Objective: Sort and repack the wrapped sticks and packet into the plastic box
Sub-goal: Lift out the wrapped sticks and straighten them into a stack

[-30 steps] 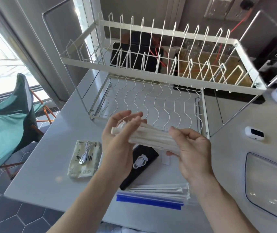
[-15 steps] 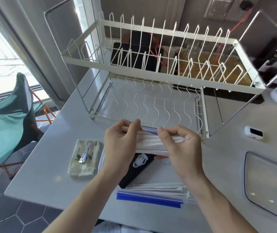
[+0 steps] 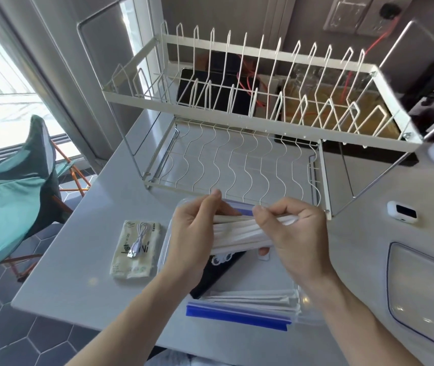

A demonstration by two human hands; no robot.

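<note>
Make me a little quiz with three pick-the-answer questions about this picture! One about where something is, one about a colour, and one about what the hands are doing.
1. Where does the white cable lie?
A. on the tissue pack
B. in the dish rack
C. on the chair

2. What colour is the strip on the near edge of the plastic box?
A. red
B. blue
C. green

3. What are the two hands doing?
A. resting flat on the counter
B. both holding the bundle of wrapped sticks
C. lifting the dish rack

Answers:
1. A, the cable is coiled on top of the tissue pack.
2. B, the strip is plainly blue.
3. B, the left hand and the right hand each grip the wrapped sticks above the box.
</note>
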